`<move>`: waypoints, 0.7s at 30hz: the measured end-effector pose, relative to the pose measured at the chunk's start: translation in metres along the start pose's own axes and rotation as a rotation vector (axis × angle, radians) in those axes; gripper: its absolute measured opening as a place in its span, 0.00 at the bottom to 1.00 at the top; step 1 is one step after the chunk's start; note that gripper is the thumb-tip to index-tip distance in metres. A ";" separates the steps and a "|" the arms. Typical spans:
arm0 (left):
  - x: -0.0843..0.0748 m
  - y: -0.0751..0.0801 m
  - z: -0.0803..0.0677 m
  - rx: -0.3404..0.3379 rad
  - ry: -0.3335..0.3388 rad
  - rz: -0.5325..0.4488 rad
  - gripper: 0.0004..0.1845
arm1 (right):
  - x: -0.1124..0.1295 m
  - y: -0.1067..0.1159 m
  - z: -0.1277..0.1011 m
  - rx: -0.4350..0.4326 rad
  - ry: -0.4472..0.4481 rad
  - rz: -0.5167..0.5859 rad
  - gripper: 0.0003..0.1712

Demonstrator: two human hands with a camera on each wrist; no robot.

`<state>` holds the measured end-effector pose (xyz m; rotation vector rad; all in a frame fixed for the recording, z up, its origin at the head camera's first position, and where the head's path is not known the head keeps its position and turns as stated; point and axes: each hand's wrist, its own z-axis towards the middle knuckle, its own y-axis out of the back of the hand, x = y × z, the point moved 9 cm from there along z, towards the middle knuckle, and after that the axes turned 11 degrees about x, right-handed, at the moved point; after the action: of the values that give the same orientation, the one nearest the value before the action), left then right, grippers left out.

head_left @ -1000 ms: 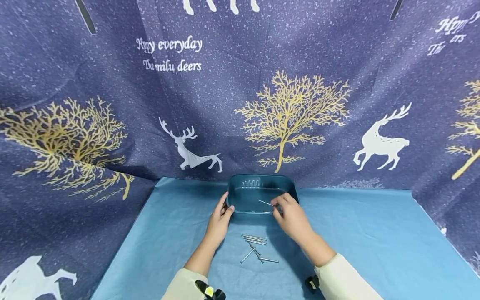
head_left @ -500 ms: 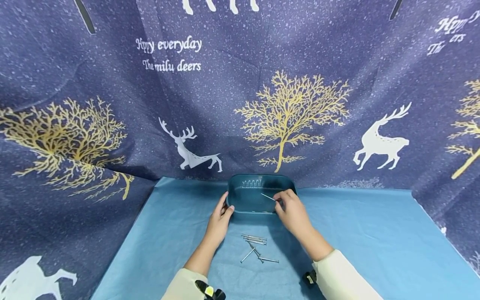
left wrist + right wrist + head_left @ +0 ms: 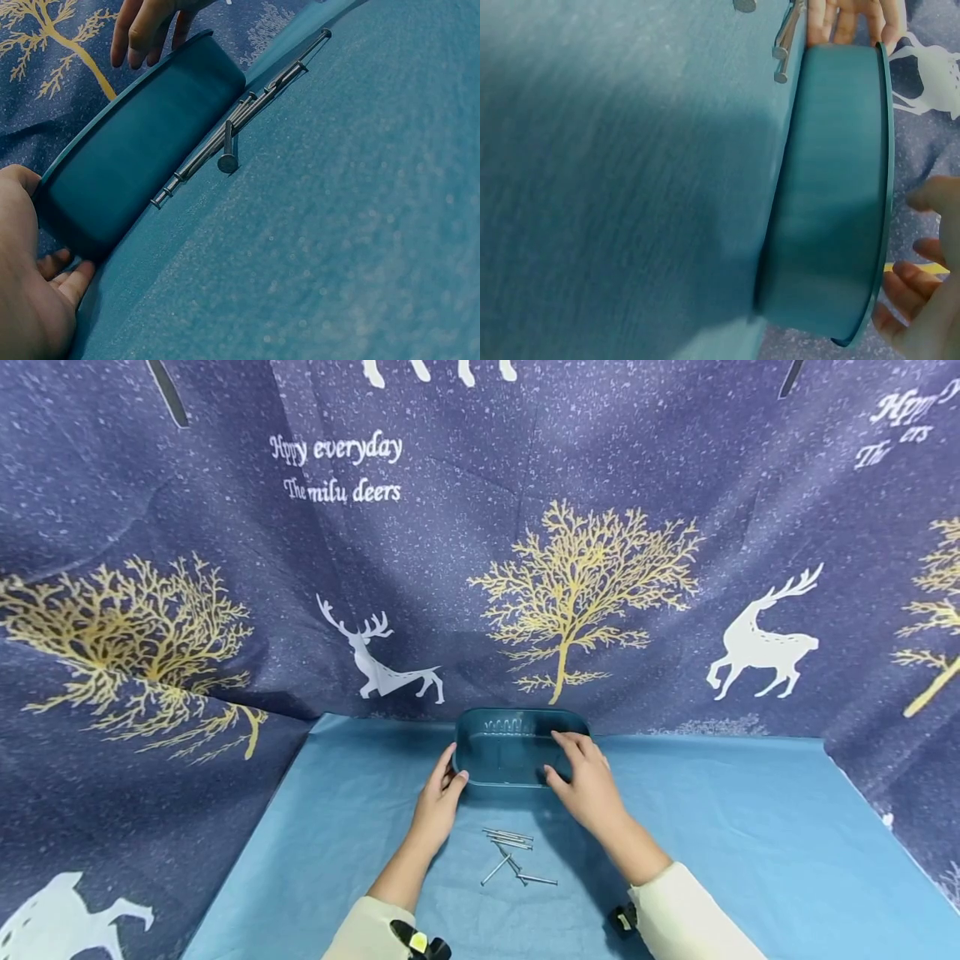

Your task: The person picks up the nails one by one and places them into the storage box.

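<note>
The left hand (image 3: 438, 800) is set against the near left corner of the teal plastic tray (image 3: 498, 752), thumb on the rim and fingers curled round the outer wall, so the tray is steadied rather than lifted (the left wrist view shows the palm pressed to that corner). The tray stands at the far middle of the blue table cover (image 3: 315, 852), just in front of the deer-printed backdrop cloth (image 3: 225, 568). Near of the tray, between the two forearms, a loose cluster of steel nails (image 3: 512, 853) lies on the cover, a few bundled side by side and others crossed. To the right, the right hand (image 3: 588, 781) hovers at the tray's right rim with fingers spread and relaxed; nothing is seen held in it. Whether any nail lies inside the tray cannot be told.

The step in hand is judged to be a release over the tray, with the nails being gathered into it one at a time. The next move would call for the right hand to be brought back near to the cluster and a single nail pinched off the cloth, which is fiddly with thin shafts lying flat.
</note>
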<state>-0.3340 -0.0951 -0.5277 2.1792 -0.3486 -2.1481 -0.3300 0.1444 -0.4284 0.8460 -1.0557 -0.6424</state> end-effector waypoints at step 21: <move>0.000 0.001 0.001 0.004 -0.007 -0.016 0.31 | 0.005 0.005 -0.005 0.004 0.047 -0.009 0.34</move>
<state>-0.3348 -0.0959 -0.5277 2.1844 -0.3374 -2.1655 -0.3234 0.1448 -0.4233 0.8658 -1.0111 -0.6256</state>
